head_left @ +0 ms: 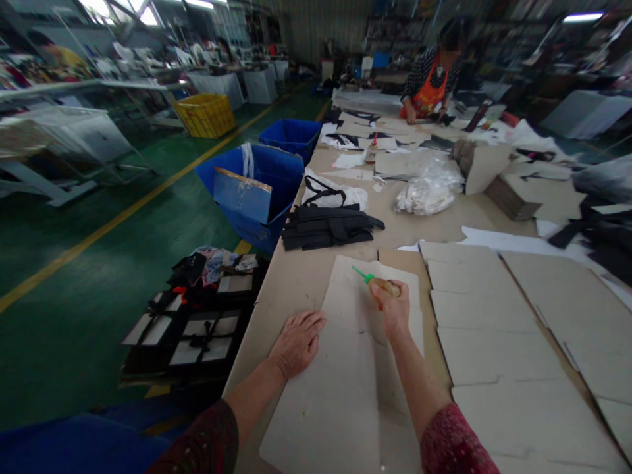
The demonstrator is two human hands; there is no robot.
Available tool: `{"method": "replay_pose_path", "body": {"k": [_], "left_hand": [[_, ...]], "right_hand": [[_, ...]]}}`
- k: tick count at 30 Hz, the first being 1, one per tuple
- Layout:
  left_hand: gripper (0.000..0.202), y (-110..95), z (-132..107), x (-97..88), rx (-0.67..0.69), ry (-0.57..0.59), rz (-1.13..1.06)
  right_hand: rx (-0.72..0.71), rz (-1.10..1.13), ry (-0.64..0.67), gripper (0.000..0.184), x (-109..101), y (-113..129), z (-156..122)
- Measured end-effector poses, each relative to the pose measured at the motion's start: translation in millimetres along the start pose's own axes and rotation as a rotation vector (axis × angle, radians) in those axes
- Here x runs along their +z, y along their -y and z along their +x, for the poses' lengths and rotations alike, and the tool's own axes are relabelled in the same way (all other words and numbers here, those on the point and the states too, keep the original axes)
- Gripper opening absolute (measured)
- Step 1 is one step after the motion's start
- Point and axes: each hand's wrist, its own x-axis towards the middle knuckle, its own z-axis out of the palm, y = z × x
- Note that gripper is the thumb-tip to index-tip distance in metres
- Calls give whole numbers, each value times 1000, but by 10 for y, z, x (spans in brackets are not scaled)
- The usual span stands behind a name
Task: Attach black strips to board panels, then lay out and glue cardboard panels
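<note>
My right hand [395, 306] is wrapped round a squeeze bottle [388, 288] with amber contents and a thin green nozzle. The bottle lies tilted, its nozzle pointing away and left, just over a pale grey cardboard sheet [326, 401]. From here I cannot tell whether the tip touches the sheet. My left hand [299, 342] rests flat on the sheet's left edge, fingers stretched out and holding nothing. More cardboard [402, 388] lies along the sheet's right side, partly hidden by my right forearm.
Overlapping cardboard pieces [488, 355] spread over the table's right side. Black fabric strips [328, 227] and a clear plastic bag [429, 187] lie farther back. Blue bins [237, 197] stand beyond the table's left edge. A person in an orange apron [429, 92] works at the far end.
</note>
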Motion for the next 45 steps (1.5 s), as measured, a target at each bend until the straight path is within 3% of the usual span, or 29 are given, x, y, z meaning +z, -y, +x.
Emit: {"method": "replay_pose_path", "body": {"k": [3,7,10,12,14,16,18,21,23,25,27,29,33,37,45], "left_hand": [[45,27,21,20,-1,-1,25],[44,64,53,70,35,0,34],[53,137,77,78,58,12,-3],[62,194,131,61,44,37,-29],[69,192,211,30,-6,74,-48],[69,58,260,-6,-73,29,-65],[63,-256,198,-23,-112,-85,-74],[49,-1040,-179,83,10,-153,-102],[45,-1674,-554,270,261,-86,-235],[49,-2279,-909,508,449,51,-339],[55,-2766,-1142,735,552,204,-386],[60,-3090,-1207,913,589,287,-368],[54,-3323,-1017,1113,513,272,-223],[47,-3327,-885,1203,416,235,-139],[47,-3347,-943,1208,380,237,-93]], "right_hand": [[174,235,-90,62,-496,241,-130],[66,326,-187,59,-1616,572,-615],[44,286,-391,61,-2459,669,-1292],[73,255,-527,63,-2900,641,-1834],[124,225,-633,65,-3220,564,-2372],[181,195,-709,65,-3436,470,-2841],[238,172,-763,64,-3577,375,-3199],[307,144,-801,65,-3706,234,-3520],[333,112,-778,66,-3765,134,-3634],[344,41,-722,64,-3812,30,-3715],[363,-58,-659,60,-3850,-71,-3783],[374,-136,-614,58,-3878,-163,-3837],[291,-261,-565,52,-3916,-319,-3873],[193,-308,-455,46,-3948,-418,-3832],[32,-384,-305,35,-3993,-528,-3697]]}}
